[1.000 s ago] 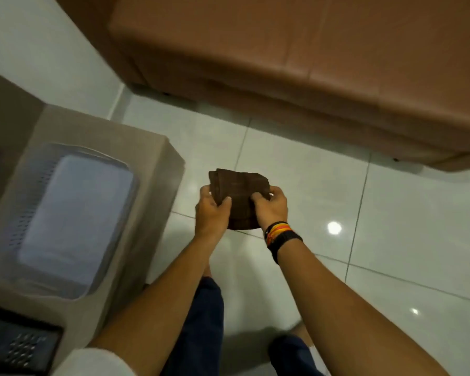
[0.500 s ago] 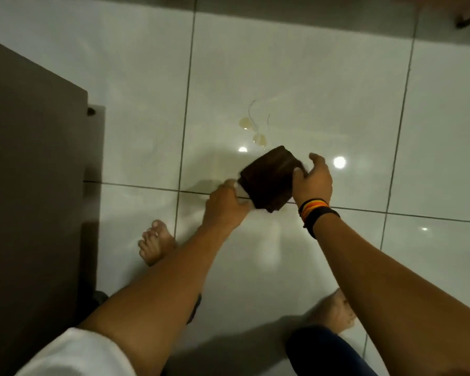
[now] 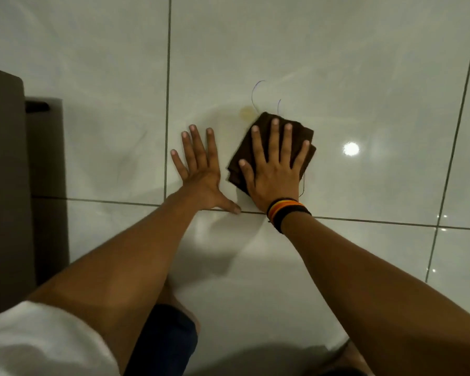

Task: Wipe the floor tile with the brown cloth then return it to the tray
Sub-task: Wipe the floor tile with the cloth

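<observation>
The folded brown cloth (image 3: pixel 263 131) lies flat on a glossy pale floor tile (image 3: pixel 337 77). My right hand (image 3: pixel 276 169) presses down on it with fingers spread, covering most of the cloth. A yellowish stain (image 3: pixel 247 113) with thin dark curved marks sits on the tile just beyond the cloth's far left corner. My left hand (image 3: pixel 201 169) rests palm down and open on the tile, just left of the cloth and apart from it. The tray is out of view.
A dark brown piece of furniture (image 3: pixel 8 172) stands along the left edge, casting a shadow on the floor. Grout lines cross the tiles near my wrists. My knees fill the bottom of the view. A ceiling light reflects at right (image 3: pixel 351 149).
The cloth went from held in the air by both hands to flat on the tile. My right hand now presses it down. My left hand let go and rests on the floor.
</observation>
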A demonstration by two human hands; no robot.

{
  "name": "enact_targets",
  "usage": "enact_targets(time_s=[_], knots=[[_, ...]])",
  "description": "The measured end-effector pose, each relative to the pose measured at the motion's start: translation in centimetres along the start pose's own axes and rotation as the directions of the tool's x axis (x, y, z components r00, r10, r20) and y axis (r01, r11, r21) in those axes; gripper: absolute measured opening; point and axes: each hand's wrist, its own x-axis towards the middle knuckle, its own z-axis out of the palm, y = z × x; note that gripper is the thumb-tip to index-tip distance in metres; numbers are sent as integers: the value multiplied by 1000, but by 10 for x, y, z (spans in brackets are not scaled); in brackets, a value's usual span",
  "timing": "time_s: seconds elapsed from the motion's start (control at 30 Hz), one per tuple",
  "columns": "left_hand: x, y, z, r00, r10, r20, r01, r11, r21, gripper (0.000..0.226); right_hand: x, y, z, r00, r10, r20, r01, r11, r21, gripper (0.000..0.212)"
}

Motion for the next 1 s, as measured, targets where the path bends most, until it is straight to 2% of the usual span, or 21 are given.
enact_targets(time_s=[0.03,0.1,0.17,0.2,0.23,0.3,0.37,0.4,0.43,0.5,0.57,0.6,0.63,0.7,0.77,0.83,0.9,0.93,1.0], knots=[[-2,0,-2,1000,6,10,-6,1000,-9,189,-6,3,2,994,-108,6,108,994,-30,71],[-6,1,-8,1000,3,23,-3,1000,-11,188,-22,24,1,933,-357,37,359,929,-88,73],[-5,3,-12,999,-8,49,9,1000,-23,187,-26,57,-10,869,-481,112,493,859,-140,76],[-4,4,-12,998,-13,55,15,1000,-26,187,-21,71,-15,884,-452,120,466,872,-146,78],[-5,4,-11,998,-17,57,19,1000,-25,187,-11,78,-19,926,-364,106,376,917,-137,79],[-2,3,-10,998,-25,57,27,999,-29,188,21,70,-23,996,-90,29,92,992,-85,80],[1,1,-7,999,-27,40,29,999,-33,189,58,39,-26,995,93,-38,-94,995,-19,83],[1,1,-5,999,-27,36,28,999,-29,190,72,21,-27,992,111,-53,-112,994,-9,84],[1,1,-5,999,-31,38,32,999,-29,190,79,7,-27,996,68,-57,-69,998,-13,85],[1,3,-7,998,-43,49,44,998,-35,189,71,-1,-25,988,-154,-35,151,987,-60,85],[0,5,-9,997,-52,63,54,998,-37,188,49,19,-26,931,-365,9,363,925,-113,86],[-1,5,-10,996,-51,69,54,998,-44,188,39,35,-27,911,-410,45,413,902,-129,86],[-1,5,-10,997,-47,69,51,997,-51,188,34,50,-30,910,-408,70,414,901,-132,87],[-2,3,-9,997,-44,61,47,998,-45,188,42,65,-34,958,-280,57,284,953,-101,88],[0,0,-6,998,-40,47,42,999,-32,188,71,52,-36,995,-99,-3,99,994,-49,86],[1,-2,-2,999,-44,13,44,999,-6,187,104,22,-37,999,8,-43,-8,1000,-10,85],[2,-2,-1,999,-48,-2,48,999,4,187,114,-2,-37,998,-50,-46,48,998,-35,84],[2,-2,-1,999,-50,-7,50,999,6,187,108,-5,-35,987,-156,-24,154,986,-68,83],[2,0,-1,999,-48,-13,48,999,3,187,80,11,-33,923,-383,31,384,914,-129,83]])
